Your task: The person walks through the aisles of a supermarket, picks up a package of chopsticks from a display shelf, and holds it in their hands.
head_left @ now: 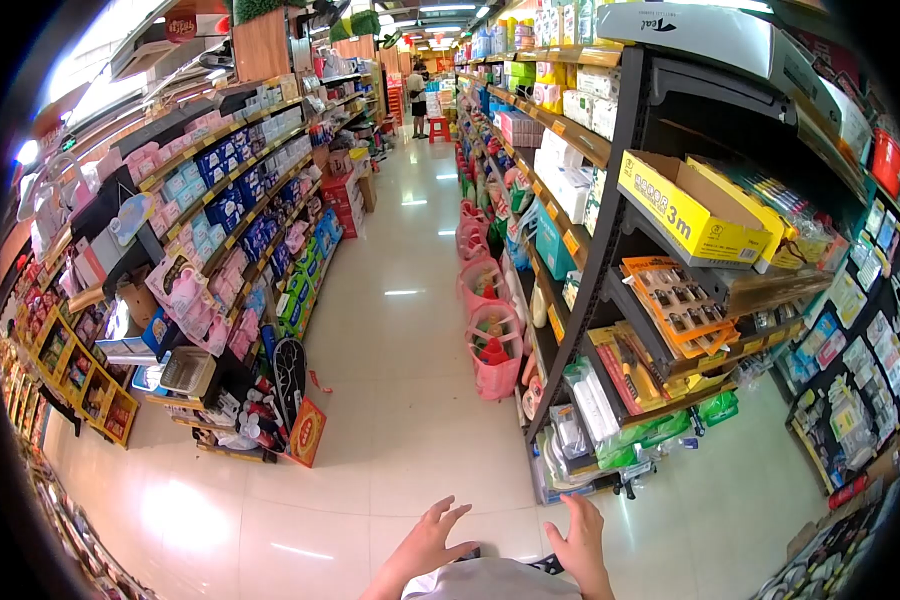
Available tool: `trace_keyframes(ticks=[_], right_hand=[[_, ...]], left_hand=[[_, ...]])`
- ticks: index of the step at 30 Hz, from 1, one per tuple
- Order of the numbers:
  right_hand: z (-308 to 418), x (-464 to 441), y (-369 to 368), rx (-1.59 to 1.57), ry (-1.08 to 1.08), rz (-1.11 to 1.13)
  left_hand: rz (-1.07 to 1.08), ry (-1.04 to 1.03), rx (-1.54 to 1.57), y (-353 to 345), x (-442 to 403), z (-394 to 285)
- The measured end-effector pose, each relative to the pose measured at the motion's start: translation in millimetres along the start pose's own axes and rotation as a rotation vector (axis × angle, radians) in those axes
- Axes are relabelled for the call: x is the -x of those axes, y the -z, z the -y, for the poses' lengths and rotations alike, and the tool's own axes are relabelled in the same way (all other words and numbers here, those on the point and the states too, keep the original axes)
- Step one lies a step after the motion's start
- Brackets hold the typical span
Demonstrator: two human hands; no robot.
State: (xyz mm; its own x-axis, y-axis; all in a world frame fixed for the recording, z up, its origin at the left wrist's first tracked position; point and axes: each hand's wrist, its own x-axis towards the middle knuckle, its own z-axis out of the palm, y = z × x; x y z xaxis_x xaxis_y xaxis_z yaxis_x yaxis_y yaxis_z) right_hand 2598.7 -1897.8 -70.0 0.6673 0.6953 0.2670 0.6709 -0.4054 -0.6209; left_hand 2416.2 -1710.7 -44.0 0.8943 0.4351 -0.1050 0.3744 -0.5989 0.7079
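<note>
At the bottom of the head view, my left hand (432, 542) is held out in front of my body with its fingers apart and nothing in it. My right hand (578, 540) is raised beside it, thumb and fingers spread, also holding nothing. Between the two hands is a gap, with light grey clothing (495, 580) below. Neither hand touches a shelf. Nearest to my right hand is the lower end of the right shelf unit, where packaged goods (570, 430) lie.
A tiled aisle (400, 330) runs ahead between shelves. Pink baskets (494, 365) line its right side; an orange-red box (307, 433) stands at the left shelf's end. Farther off are a red stool (438, 128) and a person (417, 100). A yellow box (685, 215) sits on the right shelf.
</note>
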Motion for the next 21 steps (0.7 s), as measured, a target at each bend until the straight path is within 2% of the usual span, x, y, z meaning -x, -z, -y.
trace_keyframes(ticks=[21], right_hand=[[3, -10, -5, -0.031, 0.016, 0.005]], left_hand=[[-0.055, -0.034, 0.023, 4, -1, 9]])
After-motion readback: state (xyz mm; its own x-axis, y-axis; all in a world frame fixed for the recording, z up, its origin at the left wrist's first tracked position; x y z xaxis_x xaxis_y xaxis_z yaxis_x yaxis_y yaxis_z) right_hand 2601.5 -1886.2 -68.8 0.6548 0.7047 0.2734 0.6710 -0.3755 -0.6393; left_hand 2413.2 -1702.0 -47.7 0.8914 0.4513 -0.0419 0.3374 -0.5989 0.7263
